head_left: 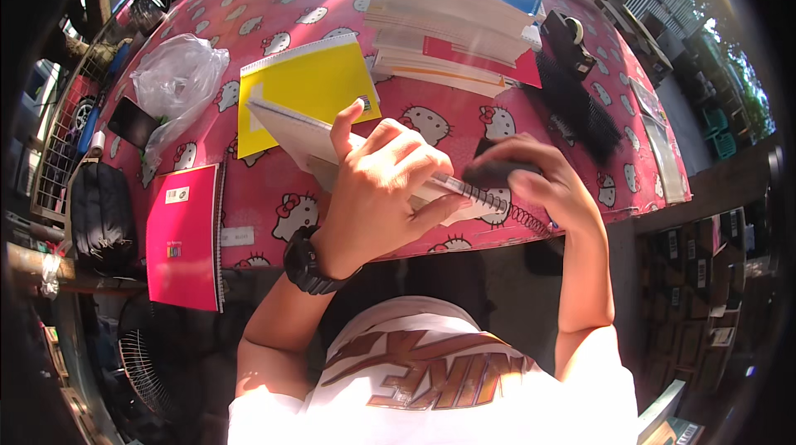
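Note:
My left hand (385, 176), with a black watch on its wrist, grips a spiral notebook (294, 132) tilted up off the table, its pale pages on edge. A dark wire coil (526, 217) runs through the notebook's near-right end and sticks out past it toward my body. By that coil is my right hand (547, 180), its fingers curled and smeared by motion. A dark shape lies under those fingers; whether they hold it cannot be made out. Just beyond the held notebook rests a yellow notebook (311, 84), flat on the table.
A tall stack of books and pads (452, 31) stands at the back, beside a black tape dispenser (572, 43) and a heap of black coils (572, 105). Leftward are a pink notebook (184, 229) over the table edge, a clear plastic bag (178, 80), a phone (133, 122) and a black pouch (104, 217).

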{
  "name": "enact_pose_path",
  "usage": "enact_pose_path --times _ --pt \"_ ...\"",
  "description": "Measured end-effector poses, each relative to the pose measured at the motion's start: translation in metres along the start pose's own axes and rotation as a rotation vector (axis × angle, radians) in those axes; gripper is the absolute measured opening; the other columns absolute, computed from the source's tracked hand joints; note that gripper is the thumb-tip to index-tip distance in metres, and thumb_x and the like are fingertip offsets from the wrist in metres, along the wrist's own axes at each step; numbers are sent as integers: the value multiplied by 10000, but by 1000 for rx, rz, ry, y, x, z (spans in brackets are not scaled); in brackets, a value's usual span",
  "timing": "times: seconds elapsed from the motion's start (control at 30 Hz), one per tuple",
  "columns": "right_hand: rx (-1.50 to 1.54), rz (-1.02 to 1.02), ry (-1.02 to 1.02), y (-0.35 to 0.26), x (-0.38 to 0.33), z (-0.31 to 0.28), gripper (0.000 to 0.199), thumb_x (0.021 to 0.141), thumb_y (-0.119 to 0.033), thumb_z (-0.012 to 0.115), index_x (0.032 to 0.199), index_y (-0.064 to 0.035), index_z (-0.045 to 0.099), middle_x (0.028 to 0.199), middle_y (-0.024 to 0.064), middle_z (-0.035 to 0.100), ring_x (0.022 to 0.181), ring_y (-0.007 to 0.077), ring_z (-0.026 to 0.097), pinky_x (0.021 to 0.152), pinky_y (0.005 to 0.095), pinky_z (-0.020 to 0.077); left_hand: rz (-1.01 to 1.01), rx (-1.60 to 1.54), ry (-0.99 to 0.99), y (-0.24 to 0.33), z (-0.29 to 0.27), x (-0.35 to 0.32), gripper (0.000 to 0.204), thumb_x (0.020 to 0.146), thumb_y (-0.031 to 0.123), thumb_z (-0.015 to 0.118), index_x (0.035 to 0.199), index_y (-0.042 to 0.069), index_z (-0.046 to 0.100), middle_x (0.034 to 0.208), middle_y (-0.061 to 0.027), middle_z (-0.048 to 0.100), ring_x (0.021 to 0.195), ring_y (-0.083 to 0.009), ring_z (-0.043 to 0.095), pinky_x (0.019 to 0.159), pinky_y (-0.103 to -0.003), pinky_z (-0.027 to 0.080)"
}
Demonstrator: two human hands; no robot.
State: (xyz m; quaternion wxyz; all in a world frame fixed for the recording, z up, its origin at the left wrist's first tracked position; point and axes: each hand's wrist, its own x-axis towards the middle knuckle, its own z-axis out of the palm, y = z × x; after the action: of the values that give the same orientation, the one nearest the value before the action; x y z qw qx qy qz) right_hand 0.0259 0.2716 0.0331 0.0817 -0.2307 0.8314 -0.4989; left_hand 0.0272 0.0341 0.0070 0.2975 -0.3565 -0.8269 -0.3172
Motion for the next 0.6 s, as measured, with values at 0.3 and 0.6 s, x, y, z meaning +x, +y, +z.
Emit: enact_pose_path --times 0.3,0.6 --pt "-135 118 -109 -16 24 -7 780 774 -671 520 990 72 619 1061 164 620 1001 230 581 906 363 410 -39 2 51 -6 -7 1 439 652 402 772 973 165 588 783 38 618 833 -185 602 1024 -520 188" --pt "359 -148 -47 -14 36 2 538 823 -487 601 1012 16 623 856 60 626 771 124 572 708 260 444 -76 30 103 -16 -10 -1 517 636 436 782 1020 163 569 764 51 628 827 -188 615 1042 -541 168"
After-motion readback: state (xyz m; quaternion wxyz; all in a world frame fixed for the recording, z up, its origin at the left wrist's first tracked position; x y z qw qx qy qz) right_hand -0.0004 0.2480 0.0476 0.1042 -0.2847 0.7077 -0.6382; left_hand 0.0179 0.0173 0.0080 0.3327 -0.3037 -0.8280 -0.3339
